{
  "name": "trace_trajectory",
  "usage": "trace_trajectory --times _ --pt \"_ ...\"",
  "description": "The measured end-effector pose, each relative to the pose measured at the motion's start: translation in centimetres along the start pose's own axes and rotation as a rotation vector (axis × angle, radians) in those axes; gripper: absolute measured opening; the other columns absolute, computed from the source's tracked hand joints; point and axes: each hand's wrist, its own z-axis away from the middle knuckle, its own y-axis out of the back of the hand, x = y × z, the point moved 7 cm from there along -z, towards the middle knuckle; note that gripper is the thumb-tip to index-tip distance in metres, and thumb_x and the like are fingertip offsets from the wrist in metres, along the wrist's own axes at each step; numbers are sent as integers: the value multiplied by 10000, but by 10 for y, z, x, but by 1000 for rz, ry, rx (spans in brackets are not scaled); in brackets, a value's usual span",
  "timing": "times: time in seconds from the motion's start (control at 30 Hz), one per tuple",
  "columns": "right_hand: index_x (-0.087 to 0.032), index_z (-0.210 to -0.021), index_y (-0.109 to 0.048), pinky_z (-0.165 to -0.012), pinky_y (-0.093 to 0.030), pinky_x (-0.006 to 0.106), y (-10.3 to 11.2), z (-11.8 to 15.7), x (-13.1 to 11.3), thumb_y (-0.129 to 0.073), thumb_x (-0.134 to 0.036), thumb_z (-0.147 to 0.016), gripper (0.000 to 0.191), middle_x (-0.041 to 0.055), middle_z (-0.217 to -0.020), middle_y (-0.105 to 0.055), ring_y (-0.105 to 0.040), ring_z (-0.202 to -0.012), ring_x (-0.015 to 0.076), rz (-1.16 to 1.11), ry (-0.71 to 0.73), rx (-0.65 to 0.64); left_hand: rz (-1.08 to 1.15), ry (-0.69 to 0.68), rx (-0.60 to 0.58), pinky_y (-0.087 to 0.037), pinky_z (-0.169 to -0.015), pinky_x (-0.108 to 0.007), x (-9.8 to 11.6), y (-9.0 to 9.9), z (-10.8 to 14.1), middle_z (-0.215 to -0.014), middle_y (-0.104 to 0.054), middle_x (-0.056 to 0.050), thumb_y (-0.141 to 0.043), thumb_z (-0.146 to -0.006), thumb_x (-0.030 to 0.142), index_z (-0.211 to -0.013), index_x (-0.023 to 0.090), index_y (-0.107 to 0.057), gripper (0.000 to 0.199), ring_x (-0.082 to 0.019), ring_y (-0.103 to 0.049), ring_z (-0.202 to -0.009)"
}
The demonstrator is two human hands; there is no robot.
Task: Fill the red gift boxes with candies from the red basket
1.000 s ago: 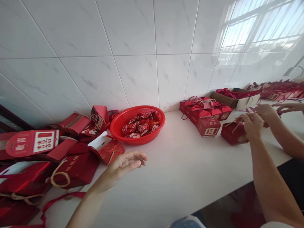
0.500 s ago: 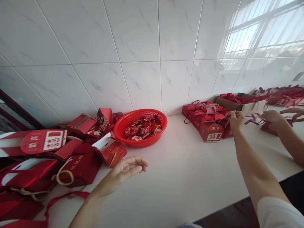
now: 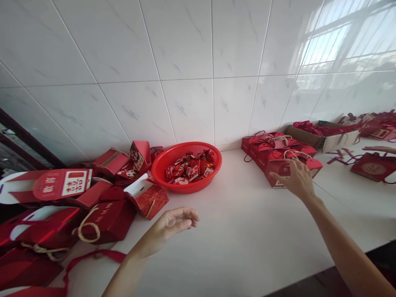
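Observation:
My left hand [image 3: 179, 222] hovers over the white counter, fingers loosely curved and apart, holding nothing. It is nearest to a red patterned candy box [image 3: 154, 201] with a rope handle and a red plastic basket [image 3: 187, 189] of wrapped candies [image 3: 193, 167]. My right hand [image 3: 295, 180], fingers spread, is in front of a row of closed red gift boxes [image 3: 258, 154]. It partly covers the nearest box's front; whether it touches that box I cannot tell. Pale rope handles [image 3: 297, 153] stand above the boxes.
At left lies a heap of red boxes [image 3: 114, 222], some unfolded. A cardboard box [image 3: 328, 141] of dark red ribbon stands behind, right. Another person's hand [image 3: 380, 149] is at the right edge by a dark red box [image 3: 373, 167]. A tiled wall [image 3: 185, 103] backs the white counter [image 3: 229, 239].
My right hand has let go of the rope handle and moved left and down, its fingers opening. My left hand keeps its pose. The view has shifted slightly left.

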Motion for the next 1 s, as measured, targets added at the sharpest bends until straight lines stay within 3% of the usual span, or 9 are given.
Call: trace_trajectory --times 0.1,0.3,0.47,0.57,0.67,0.83,0.9,1.0 --pt "-164 -1253 -557 -1013 -362 613 -18 15 7 -551 -597 -824 610 244 -1404 -501 -471 -1277 431 32 27 -38 -7 8 -12 -475 -1000 -403 1 -2 -1 -1079 -717 -89 -686 -872 448 -1052 204 -742 308 -256 -630 -1053" --pt "-166 -1293 -535 -1020 -418 601 -28 2 33 -551 -439 -802 562 243 -1460 -465 -477 -1325 411 -50 79 -54 -4 2 22 -481 -989 -379 1 3 3 -1069 -721 -87 -691 -870 431 -1043 199 -742 294 -246 -636 -1044" --pt "-178 -1277 -548 -1071 -362 652 -18 4 15 -543 -496 -807 568 241 -1492 -439 -404 -1393 441 -101 96 32 -54 -3 91 -493 -984 -361 2 17 13 -1068 -730 -83 -702 -856 450 -1040 201 -744 313 -245 -652 -1051" --pt "-201 -1250 -561 -1081 -374 642 -8 10 -15 -563 -479 -807 523 215 -1493 -456 -431 -1381 426 -150 120 94 -130 -6 233 -501 -992 -371 11 39 25 -1070 -744 -84 -730 -816 483 -1022 208 -746 344 -262 -663 -1064" --pt "-208 -1194 -597 -1038 -452 592 -4 17 -55 -552 -467 -837 443 191 -1420 -538 -535 -1296 391 -232 177 103 -233 -39 463 -502 -1006 -394 25 75 45 -1128 -738 -91 -736 -793 512 -1052 214 -731 395 -287 -653 -1108" --pt "-263 -1082 -635 -976 -528 484 -12 37 -141 -534 -391 -921 229 125 -1302 -634 -642 -1164 305 -413 390 -45 -578 -218 896 -466 -1047 -375 47 132 79 -1196 -696 -85 -689 -808 502 -1023 233 -720 346 -294 -612 -1168" --pt "-260 -1059 -639 -940 -552 449 -15 45 -178 -523 -344 -944 183 126 -1275 -648 -668 -1116 278 -506 498 -129 -713 -229 962 -458 -1047 -368 47 140 79 -1178 -687 -93 -639 -836 479 -993 228 -727 309 -287 -621 -1141" --pt "-253 -1069 -643 -926 -564 427 -13 55 -229 -507 -275 -961 175 137 -1270 -651 -678 -1109 261 -637 646 -237 -805 -205 946 -494 -985 -376 43 145 71 -1147 -680 -109 -583 -853 446 -1015 213 -725 317 -277 -654 -1039"
